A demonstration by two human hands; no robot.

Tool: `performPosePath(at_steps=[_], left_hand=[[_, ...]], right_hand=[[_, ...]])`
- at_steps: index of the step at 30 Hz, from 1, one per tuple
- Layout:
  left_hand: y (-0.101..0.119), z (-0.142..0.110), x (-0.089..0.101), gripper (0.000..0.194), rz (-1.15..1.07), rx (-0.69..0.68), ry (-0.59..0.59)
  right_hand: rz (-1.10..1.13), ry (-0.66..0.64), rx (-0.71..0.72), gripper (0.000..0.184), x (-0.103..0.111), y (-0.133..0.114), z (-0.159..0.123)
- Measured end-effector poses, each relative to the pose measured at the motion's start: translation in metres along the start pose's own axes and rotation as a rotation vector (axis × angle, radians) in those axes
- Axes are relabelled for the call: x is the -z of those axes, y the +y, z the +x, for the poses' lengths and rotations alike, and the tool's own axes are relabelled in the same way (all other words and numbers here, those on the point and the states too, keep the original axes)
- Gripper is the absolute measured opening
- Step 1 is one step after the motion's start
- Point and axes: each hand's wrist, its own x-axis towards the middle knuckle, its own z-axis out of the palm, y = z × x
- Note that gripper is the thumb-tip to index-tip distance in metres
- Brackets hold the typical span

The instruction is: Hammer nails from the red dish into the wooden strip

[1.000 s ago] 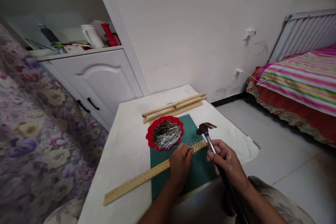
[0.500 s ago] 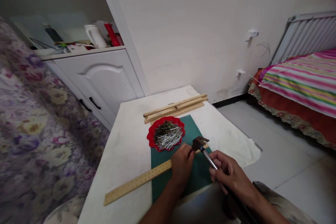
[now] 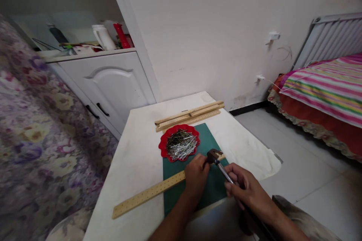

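Observation:
My right hand point(image 3: 246, 186) is wrapped around the handle of a claw hammer point(image 3: 223, 171). The hammer's dark head is right beside the fingertips of my left hand point(image 3: 196, 173), over the wooden strip point(image 3: 149, 194). My left hand rests on that strip with thumb and finger pinched together; what is between them is hidden. Rows of small dark dots run along the strip's bare left part. Its right part lies mostly behind my hand and the hammer. Beneath is a green mat point(image 3: 173, 199). A red scalloped bowl point(image 3: 163, 147) full of loose nails point(image 3: 181, 145) stands just beyond my left hand.
Several more wooden strips point(image 3: 189, 115) lie at the back of the white table point(image 3: 135, 150). The wall rises behind it. A white cabinet point(image 3: 113, 86) and a floral curtain point(image 3: 56, 139) are on the left, a bed point(image 3: 325, 83) on the right.
The hammer head was raised above the strip a second ago and has come down to my left fingertips. My left hand stays on the strip. The view has shifted slightly.

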Motion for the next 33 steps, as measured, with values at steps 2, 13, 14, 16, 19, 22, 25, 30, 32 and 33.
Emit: performPosePath(at_steps=[2, 13, 14, 16, 19, 22, 25, 30, 32, 33], left_hand=[[0.000, 0.000, -0.001, 0.016, -0.006, -0.009, 0.003], [0.003, -0.004, 0.002, 0.016, -0.046, -0.028, -0.007], [0.003, -0.006, 0.004, 0.015, -0.072, -0.042, -0.008], [0.001, -0.009, 0.011, 0.015, -0.118, -0.069, -0.010], [-0.009, -0.008, 0.031, 0.014, -0.099, -0.076, 0.026], [-0.026, 0.002, 0.054, 0.017, 0.015, -0.046, 0.139], [-0.043, 0.018, 0.068, 0.019, 0.147, -0.016, 0.161], [-0.056, 0.032, 0.065, 0.015, 0.321, 0.040, 0.024], [-0.055, 0.033, 0.063, 0.013, 0.374, 0.078, -0.006], [-0.053, 0.033, 0.062, 0.013, 0.398, 0.093, -0.017]], right_hand=[[0.006, 0.006, -0.007, 0.015, -0.001, -0.001, -0.001], [-0.006, -0.008, 0.003, 0.015, 0.003, -0.001, 0.001], [-0.007, -0.004, 0.013, 0.016, 0.004, -0.001, 0.002], [-0.001, 0.003, 0.041, 0.016, 0.005, -0.001, 0.006], [0.017, 0.011, 0.075, 0.017, 0.004, -0.001, 0.011], [0.034, 0.017, 0.088, 0.018, 0.003, 0.000, 0.015], [0.046, 0.021, 0.088, 0.018, 0.001, 0.002, 0.018], [0.040, 0.019, 0.063, 0.021, 0.001, 0.003, 0.021], [0.043, 0.016, 0.051, 0.021, 0.000, 0.003, 0.022], [0.044, 0.016, 0.048, 0.021, 0.000, 0.003, 0.022]])
